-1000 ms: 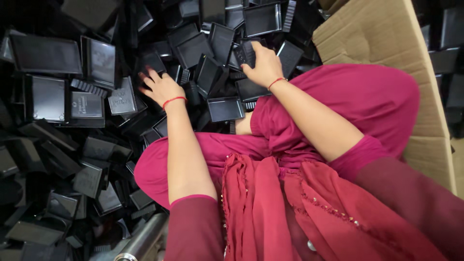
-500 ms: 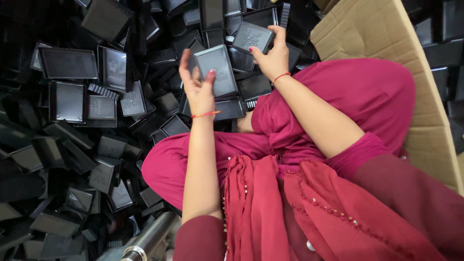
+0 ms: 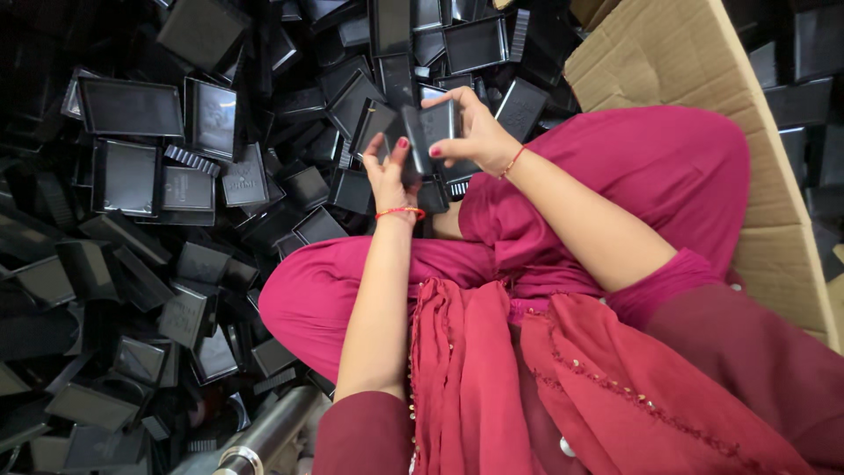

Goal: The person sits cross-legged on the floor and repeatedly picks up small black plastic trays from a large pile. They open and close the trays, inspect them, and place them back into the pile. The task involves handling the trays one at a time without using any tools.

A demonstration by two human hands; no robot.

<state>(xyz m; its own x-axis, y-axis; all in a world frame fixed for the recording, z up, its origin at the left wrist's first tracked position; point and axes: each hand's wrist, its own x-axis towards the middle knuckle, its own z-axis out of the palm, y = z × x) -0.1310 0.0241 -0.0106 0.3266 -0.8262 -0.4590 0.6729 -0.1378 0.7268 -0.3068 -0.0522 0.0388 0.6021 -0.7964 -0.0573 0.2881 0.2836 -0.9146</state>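
Nearest the camera hung a dark red scarf [image 3: 492,378] with small beads along its edge, draped over the person's lap, and below it a metal tube [image 3: 264,435] lay at the bottom edge. Beyond that the person sat cross-legged in magenta trousers [image 3: 633,176], with a sheet of brown cardboard [image 3: 703,62] beside the right knee.

Above the knees, the two hands met over one black plastic tray [image 3: 429,132]. It was a shallow rectangular piece with a raised rim, matte with a faint sheen, held upright on its edge between the hands. The left hand [image 3: 391,176], a red thread at its wrist, had its fingers curled against the tray's left side. The right hand [image 3: 470,132], also wearing a thread bracelet, pinched the tray's right side between thumb and fingers. Whether a second tray sat behind the first could not be told.

Farther out, a heap of black trays [image 3: 132,176] covered the floor, overlapping at every angle, far too many to count.
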